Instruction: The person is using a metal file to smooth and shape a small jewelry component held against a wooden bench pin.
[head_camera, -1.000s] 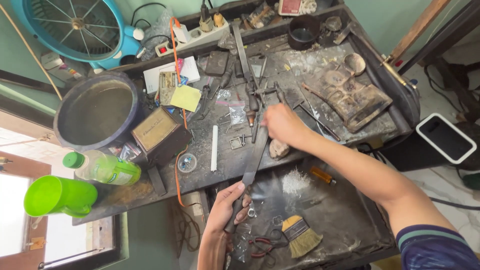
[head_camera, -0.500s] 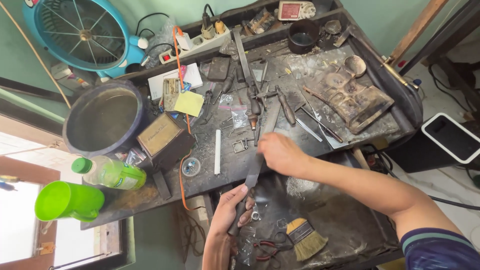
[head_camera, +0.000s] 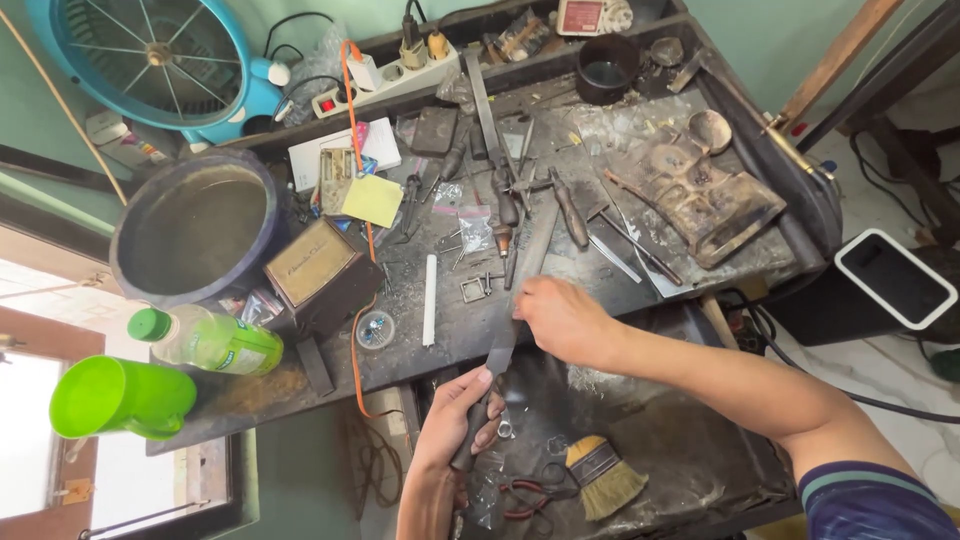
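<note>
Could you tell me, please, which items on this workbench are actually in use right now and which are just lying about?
In use:
left hand, holding the file's handle
right hand, pressing on the blade
long flat file

Lying about:
brush
red-handled pliers
green cup
green-capped bottle
yellow note
blue fan

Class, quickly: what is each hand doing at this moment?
Left hand: closed around the handle of the long flat file.
Right hand: pressed on the file, fingers curled over it.
</note>
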